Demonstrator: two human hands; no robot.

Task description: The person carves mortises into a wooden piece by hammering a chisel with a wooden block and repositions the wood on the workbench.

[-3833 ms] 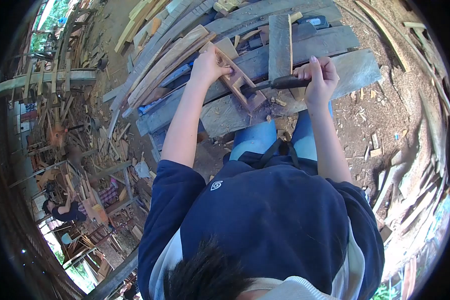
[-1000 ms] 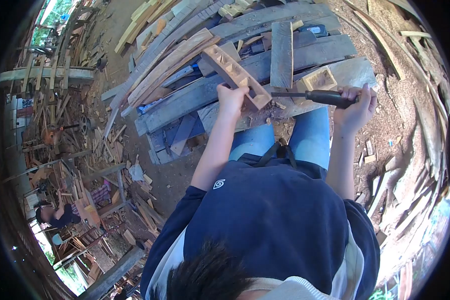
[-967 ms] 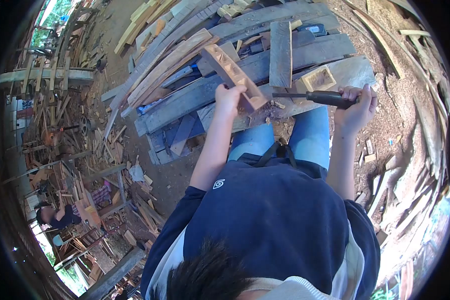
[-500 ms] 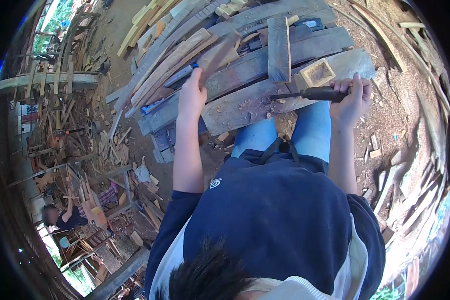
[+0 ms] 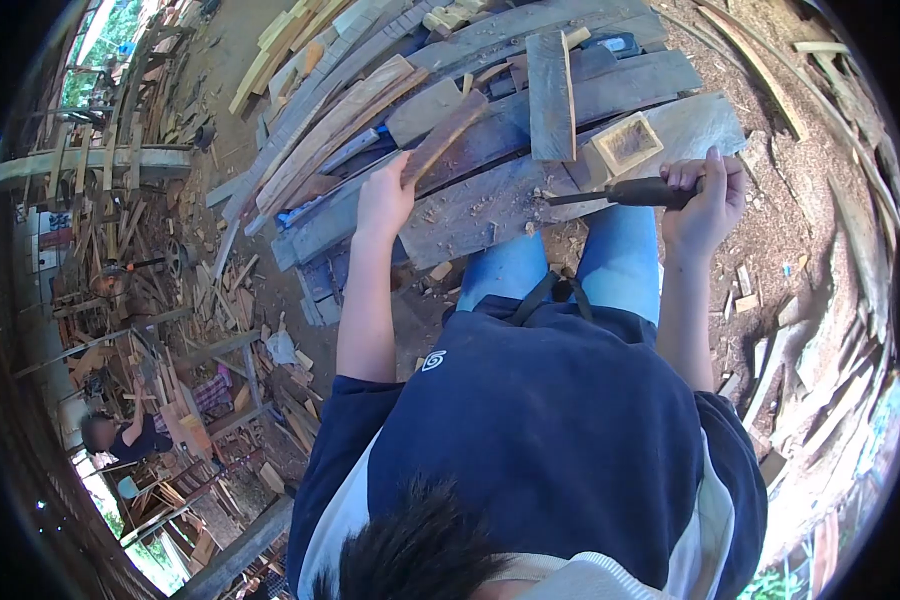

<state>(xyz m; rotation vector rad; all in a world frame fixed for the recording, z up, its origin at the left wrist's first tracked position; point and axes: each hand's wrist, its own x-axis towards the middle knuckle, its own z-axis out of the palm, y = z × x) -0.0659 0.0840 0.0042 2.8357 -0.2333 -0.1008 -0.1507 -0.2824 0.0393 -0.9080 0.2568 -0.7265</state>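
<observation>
My left hand (image 5: 385,200) grips the near end of a reddish-brown wooden block (image 5: 447,138), which points away to the upper right over the grey planks (image 5: 470,212); the hollows seen in it before do not show. My right hand (image 5: 705,195) is closed around the dark handle of a chisel (image 5: 640,192). Its metal blade points left, just above wood chips on the front plank. Behind the chisel sits a pale hollowed wooden box (image 5: 627,145), beside a short grey board (image 5: 551,97) lying across the planks.
Long curved boards (image 5: 340,130) are stacked at the left of the planks. A dark case (image 5: 613,45) lies at the back. Scrap wood covers the ground on both sides. Another person (image 5: 125,435) is at work among timber at the far left.
My left hand has moved left with the block, which has been turned so its hollows no longer show. My right hand still holds the chisel, with its blade now lower over the chips.
</observation>
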